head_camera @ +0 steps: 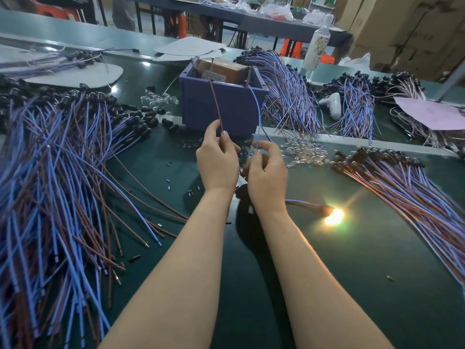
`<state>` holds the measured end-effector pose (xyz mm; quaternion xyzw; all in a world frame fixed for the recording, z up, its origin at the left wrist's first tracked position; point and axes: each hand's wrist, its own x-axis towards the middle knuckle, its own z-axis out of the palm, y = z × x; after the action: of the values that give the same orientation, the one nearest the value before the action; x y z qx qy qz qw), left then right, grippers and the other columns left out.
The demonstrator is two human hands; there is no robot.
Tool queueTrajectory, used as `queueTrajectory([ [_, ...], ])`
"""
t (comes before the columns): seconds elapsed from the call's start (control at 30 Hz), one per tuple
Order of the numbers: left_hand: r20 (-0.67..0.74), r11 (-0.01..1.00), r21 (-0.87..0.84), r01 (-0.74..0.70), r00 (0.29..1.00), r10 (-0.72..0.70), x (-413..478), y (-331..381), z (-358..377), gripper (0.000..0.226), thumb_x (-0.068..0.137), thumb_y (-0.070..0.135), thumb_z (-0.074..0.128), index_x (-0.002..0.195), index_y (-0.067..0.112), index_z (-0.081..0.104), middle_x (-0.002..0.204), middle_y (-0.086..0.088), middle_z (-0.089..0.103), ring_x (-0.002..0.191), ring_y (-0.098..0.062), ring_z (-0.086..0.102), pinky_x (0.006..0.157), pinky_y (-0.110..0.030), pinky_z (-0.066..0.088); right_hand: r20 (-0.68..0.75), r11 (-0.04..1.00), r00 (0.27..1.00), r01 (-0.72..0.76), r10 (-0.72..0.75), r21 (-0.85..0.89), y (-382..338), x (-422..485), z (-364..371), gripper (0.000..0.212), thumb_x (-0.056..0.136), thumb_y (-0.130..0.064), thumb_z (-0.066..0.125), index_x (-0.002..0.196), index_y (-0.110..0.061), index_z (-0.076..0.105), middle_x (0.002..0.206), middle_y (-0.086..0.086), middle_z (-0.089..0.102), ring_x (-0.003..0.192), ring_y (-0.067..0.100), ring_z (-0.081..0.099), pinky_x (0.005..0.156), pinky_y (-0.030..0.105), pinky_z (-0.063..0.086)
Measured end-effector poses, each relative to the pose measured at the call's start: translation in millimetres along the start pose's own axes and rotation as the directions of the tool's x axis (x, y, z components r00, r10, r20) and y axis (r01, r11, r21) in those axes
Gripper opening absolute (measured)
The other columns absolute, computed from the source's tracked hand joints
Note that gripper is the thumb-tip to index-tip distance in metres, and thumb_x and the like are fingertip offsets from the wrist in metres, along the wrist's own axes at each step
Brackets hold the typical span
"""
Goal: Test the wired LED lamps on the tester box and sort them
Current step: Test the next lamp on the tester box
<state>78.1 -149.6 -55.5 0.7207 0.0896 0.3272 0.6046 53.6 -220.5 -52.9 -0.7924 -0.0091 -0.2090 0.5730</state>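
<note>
A purple tester box (pixel 224 107) stands on the dark green table just beyond my hands. My left hand (pixel 217 159) pinches a brown wire (pixel 216 104) that runs up to a metal pin at the box's left rim. My right hand (pixel 266 172) pinches a blue wire (pixel 256 109) that reaches a pin at the box's right rim. The lamp (pixel 332 214) on these wires lies on the table to the right of my right wrist and glows bright yellow-white.
A big heap of blue and brown wired lamps (pixel 57 177) covers the left of the table. Another row (pixel 407 187) lies at the right, more bundles (pixel 289 91) behind the box. Loose clear bulbs (pixel 307 149) and a white bottle (pixel 319 39) lie further back.
</note>
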Motion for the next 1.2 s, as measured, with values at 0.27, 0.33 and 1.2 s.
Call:
queueTrajectory([
  [0.27, 0.015, 1.0, 0.005, 0.009, 1.0, -0.009, -0.6, 2.0, -0.6, 0.033, 0.099, 0.015, 0.044, 0.131, 0.008, 0.051, 0.063, 0.01, 0.062, 0.062, 0.0, 0.057, 0.064, 0.0, 0.038, 0.002, 1.0, 1.0, -0.004, 0.004, 0.001, -1.3, -0.2, -1.2, 0.017, 0.093, -0.008, 0.043, 0.099, -0.02, 0.054, 0.067, 0.003, 0.058, 0.064, 0.021, 0.055, 0.073, 0.047, 0.051],
  [0.33, 0.018, 1.0, -0.005, 0.019, 1.0, -0.019, -1.2, 3.4, -0.8, 0.032, 0.099, 0.015, 0.044, 0.13, 0.009, 0.051, 0.063, 0.01, 0.062, 0.06, -0.002, 0.056, 0.066, -0.006, 0.042, 0.004, 1.0, 1.0, -0.008, 0.008, -0.002, -2.1, -0.4, -2.0, 0.017, 0.094, -0.008, 0.043, 0.1, -0.02, 0.054, 0.068, 0.003, 0.059, 0.065, 0.023, 0.057, 0.074, 0.046, 0.051],
  [1.2, 0.746, 0.872, 0.245, -0.424, 0.657, 0.11, -57.3, 145.4, 68.3, 0.033, 0.097, 0.034, 0.048, 0.124, 0.019, 0.06, 0.109, -0.011, 0.065, 0.098, -0.027, 0.061, 0.074, -0.025, 0.042, -0.474, 0.858, 0.869, 0.131, 0.142, 0.497, -53.0, 22.2, -180.4, 0.021, 0.095, -0.014, 0.055, 0.075, -0.01, 0.058, 0.053, -0.004, 0.063, 0.048, 0.007, 0.063, 0.053, 0.022, 0.054],
])
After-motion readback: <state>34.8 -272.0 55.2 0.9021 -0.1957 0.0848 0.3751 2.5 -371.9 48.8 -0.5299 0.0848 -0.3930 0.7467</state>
